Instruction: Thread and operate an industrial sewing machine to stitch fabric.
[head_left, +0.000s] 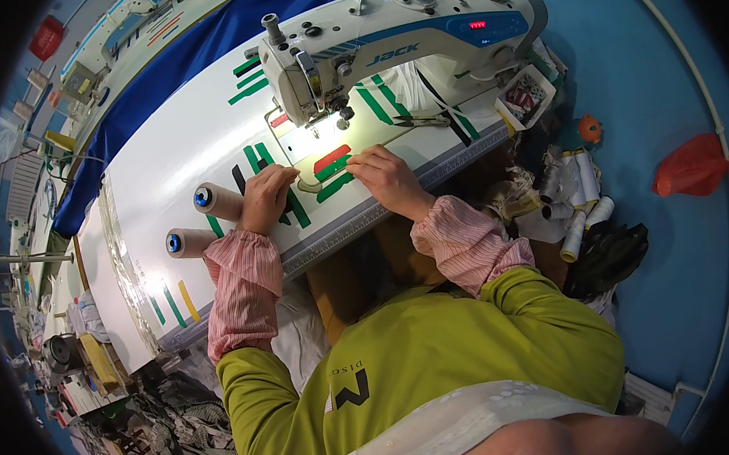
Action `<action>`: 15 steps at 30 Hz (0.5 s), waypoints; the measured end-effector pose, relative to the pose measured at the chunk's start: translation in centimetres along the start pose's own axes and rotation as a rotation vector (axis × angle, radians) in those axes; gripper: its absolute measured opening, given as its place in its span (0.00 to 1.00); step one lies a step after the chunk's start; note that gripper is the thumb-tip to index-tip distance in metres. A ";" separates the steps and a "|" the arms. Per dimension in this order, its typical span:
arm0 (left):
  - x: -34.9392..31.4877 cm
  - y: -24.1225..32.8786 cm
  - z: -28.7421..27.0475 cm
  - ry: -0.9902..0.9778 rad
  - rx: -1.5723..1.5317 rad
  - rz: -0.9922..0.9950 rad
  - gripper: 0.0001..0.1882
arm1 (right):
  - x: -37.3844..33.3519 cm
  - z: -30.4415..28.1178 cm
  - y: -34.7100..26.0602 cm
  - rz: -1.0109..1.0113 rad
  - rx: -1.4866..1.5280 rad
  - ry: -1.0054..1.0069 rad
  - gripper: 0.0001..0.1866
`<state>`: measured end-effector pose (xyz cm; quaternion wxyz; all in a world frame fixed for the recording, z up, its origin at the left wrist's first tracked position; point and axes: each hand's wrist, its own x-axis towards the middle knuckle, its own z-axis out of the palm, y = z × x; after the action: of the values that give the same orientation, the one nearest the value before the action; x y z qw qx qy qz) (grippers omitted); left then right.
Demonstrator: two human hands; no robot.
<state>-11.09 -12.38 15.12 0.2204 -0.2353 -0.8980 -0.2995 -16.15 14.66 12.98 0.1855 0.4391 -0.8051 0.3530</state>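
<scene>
Right hand (pixel 391 179): fingers closed on right end of a green strip (pixel 333 168). Strip lies against a red strip (pixel 332 156) on the white surface (pixel 171 155), near side of the sewing machine (pixel 404 34). Left hand (pixel 266 198), left of both strips: fingertips pinched together; cannot tell whether anything is between.

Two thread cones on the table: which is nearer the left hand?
The upper cone in the picture, close beside the left hand; the lower cone lies by the pink sleeve instead.
</scene>
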 end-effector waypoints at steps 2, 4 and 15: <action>0.0 0.0 0.0 0.004 -0.004 -0.002 0.05 | 0.0 0.0 -0.1 0.004 0.004 -0.005 0.13; 0.0 0.1 0.0 0.003 -0.004 -0.001 0.05 | 0.0 -0.1 0.0 0.004 0.003 -0.005 0.13; 0.0 0.1 -0.1 0.006 -0.006 0.000 0.05 | 0.0 -0.1 -0.2 0.011 0.012 -0.007 0.13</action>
<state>-11.03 -12.35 15.20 0.2224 -0.2348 -0.8964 -0.3031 -16.00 14.67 13.19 0.1780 0.4369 -0.8061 0.3571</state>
